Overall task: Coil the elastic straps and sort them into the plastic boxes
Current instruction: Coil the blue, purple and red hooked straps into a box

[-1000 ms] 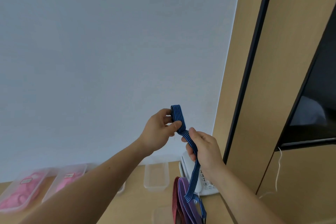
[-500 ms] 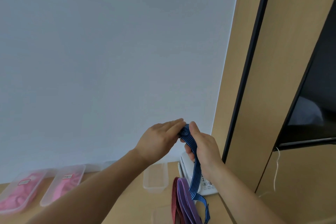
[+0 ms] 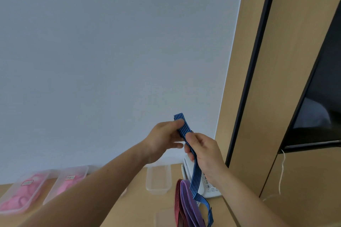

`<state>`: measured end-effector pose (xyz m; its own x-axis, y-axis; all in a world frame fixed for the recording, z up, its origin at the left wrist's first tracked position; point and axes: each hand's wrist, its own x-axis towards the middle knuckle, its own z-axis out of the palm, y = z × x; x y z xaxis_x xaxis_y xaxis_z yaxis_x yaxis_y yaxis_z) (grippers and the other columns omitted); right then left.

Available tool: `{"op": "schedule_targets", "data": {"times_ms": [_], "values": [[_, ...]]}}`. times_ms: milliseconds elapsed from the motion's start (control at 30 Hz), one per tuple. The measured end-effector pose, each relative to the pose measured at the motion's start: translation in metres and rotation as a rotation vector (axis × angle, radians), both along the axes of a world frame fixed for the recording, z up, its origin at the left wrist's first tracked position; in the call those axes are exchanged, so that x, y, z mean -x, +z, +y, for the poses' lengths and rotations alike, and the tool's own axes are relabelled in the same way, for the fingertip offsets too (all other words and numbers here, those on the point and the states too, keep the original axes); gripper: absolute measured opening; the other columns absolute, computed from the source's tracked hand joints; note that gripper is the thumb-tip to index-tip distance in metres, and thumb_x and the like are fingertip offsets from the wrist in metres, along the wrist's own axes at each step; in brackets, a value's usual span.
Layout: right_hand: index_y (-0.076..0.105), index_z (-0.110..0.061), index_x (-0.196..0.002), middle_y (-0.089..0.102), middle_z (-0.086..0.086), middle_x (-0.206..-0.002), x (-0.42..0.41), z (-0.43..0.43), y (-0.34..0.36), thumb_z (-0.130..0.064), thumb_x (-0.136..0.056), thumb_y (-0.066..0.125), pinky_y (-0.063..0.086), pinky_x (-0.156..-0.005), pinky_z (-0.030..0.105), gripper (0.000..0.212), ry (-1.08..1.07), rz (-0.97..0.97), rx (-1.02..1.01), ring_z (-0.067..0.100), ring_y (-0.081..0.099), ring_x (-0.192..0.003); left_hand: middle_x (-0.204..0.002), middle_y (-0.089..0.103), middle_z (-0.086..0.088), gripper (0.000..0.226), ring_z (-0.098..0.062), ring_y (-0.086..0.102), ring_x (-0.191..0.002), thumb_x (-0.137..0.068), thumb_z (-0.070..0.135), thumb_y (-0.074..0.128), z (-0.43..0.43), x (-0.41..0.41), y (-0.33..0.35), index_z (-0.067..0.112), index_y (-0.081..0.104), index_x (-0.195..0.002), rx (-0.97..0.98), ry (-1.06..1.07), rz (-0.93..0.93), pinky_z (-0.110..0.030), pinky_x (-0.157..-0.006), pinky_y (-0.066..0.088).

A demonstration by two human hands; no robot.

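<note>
From the head camera, both hands were raised above the desk point(image 3: 140, 208). The left hand point(image 3: 163, 139) pinched the folded top of the blue strap point(image 3: 196, 177) in its fingers. The right hand point(image 3: 205, 152) had its fingers curled round the strap just below. The strap's tail hung to the desk beside the red and purple straps point(image 3: 185, 202), near an empty clear box point(image 3: 157, 179).

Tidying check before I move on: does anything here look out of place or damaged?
Nothing looks damaged or spilled. The blue strap has a loose tail hanging from the right hand across the white telephone onto the desk.
</note>
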<state>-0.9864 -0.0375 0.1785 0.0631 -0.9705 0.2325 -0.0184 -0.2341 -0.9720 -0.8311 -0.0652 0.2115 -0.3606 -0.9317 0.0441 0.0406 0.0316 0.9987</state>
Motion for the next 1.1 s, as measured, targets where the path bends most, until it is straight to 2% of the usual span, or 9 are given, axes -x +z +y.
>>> {"op": "schedule_targets", "data": {"times_ms": [100,267,367,600,733,833,967,1033,1100], "values": [[0.066,-0.007,-0.076,0.061,0.000,-0.058,-0.001,0.001,0.000,-0.039,-0.096,0.058,0.039,-0.047,0.021,0.038,-0.048,0.029,-0.017,0.012,0.046,-0.046,-0.109,0.074,-0.008,0.027,-0.031,0.070,-0.100,-0.099,0.021,0.057,0.002,0.000,0.001,0.003,0.060,-0.118,0.095,0.057,0.003,-0.050,-0.100,0.050],[0.069,-0.006,-0.075,0.060,0.002,-0.053,0.002,0.002,-0.003,-0.041,-0.093,0.062,0.040,-0.046,0.023,0.040,-0.091,0.025,-0.073,0.014,0.047,-0.045,-0.105,0.076,-0.007,0.021,-0.025,0.073,-0.088,-0.098,0.015,0.060,0.001,-0.001,0.005,0.014,0.059,-0.118,0.219,0.084,-0.064,-0.031,-0.078,0.058],[0.069,-0.005,-0.077,0.060,0.003,-0.053,0.005,0.003,-0.002,-0.042,-0.094,0.060,0.040,-0.047,0.024,0.041,-0.083,0.018,-0.083,0.015,0.047,-0.045,-0.099,0.077,-0.004,0.017,-0.022,0.074,-0.085,-0.097,0.017,0.061,-0.001,-0.002,0.005,0.019,0.062,-0.114,0.298,0.106,-0.122,-0.029,-0.074,0.059],[0.068,0.000,-0.084,0.059,0.005,-0.053,0.006,0.004,0.003,-0.048,-0.098,0.049,0.040,-0.045,0.022,0.054,-0.065,-0.004,-0.120,0.016,0.047,-0.043,-0.104,0.070,0.015,0.033,0.005,0.070,-0.083,-0.095,0.024,0.063,-0.002,0.000,-0.009,0.027,0.058,-0.128,0.666,0.303,-0.467,-0.011,-0.073,0.050],[0.069,0.001,-0.081,0.062,0.009,-0.055,0.005,0.004,0.006,-0.057,-0.096,0.047,0.042,-0.044,0.022,0.063,-0.069,-0.031,-0.173,0.017,0.050,-0.043,-0.105,0.071,0.011,0.034,-0.005,0.070,-0.089,-0.096,0.025,0.061,0.000,-0.001,-0.014,0.025,0.055,-0.130,0.956,0.313,-0.664,-0.025,-0.079,0.054],[0.071,-0.002,-0.082,0.064,0.011,-0.059,0.004,0.003,0.008,-0.065,-0.092,0.045,0.044,-0.045,0.024,0.069,-0.046,-0.060,-0.229,0.018,0.053,-0.046,-0.104,0.073,0.000,0.038,-0.021,0.071,-0.082,-0.091,0.013,0.065,-0.002,-0.004,-0.022,0.013,0.062,-0.129,1.233,0.374,-0.769,-0.038,-0.065,0.058],[0.072,-0.006,-0.081,0.065,0.010,-0.061,0.002,0.001,0.004,-0.069,-0.089,0.048,0.044,-0.046,0.025,0.068,-0.024,-0.064,-0.260,0.018,0.054,-0.049,-0.106,0.071,-0.012,0.048,-0.029,0.069,-0.077,-0.082,-0.003,0.064,-0.010,-0.008,-0.033,0.011,0.060,-0.127,1.602,0.421,-0.887,-0.034,-0.055,0.057],[0.072,-0.007,-0.079,0.063,0.008,-0.061,0.002,0.000,0.000,-0.066,-0.089,0.050,0.043,-0.047,0.024,0.063,-0.016,-0.075,-0.253,0.017,0.053,-0.048,-0.112,0.071,-0.015,0.052,-0.031,0.071,-0.087,-0.077,-0.007,0.072,-0.014,-0.010,-0.039,0.009,0.066,-0.126,1.619,0.447,-0.903,-0.034,-0.063,0.058],[0.071,-0.005,-0.083,0.061,0.005,-0.060,0.004,0.000,-0.002,-0.062,-0.090,0.054,0.042,-0.048,0.023,0.059,-0.014,-0.099,-0.234,0.016,0.051,-0.048,-0.125,0.067,-0.010,0.055,-0.025,0.069,-0.102,-0.082,-0.004,0.069,-0.012,-0.008,-0.042,0.013,0.061,-0.133,1.374,0.431,-0.793,-0.030,-0.077,0.058]]}}
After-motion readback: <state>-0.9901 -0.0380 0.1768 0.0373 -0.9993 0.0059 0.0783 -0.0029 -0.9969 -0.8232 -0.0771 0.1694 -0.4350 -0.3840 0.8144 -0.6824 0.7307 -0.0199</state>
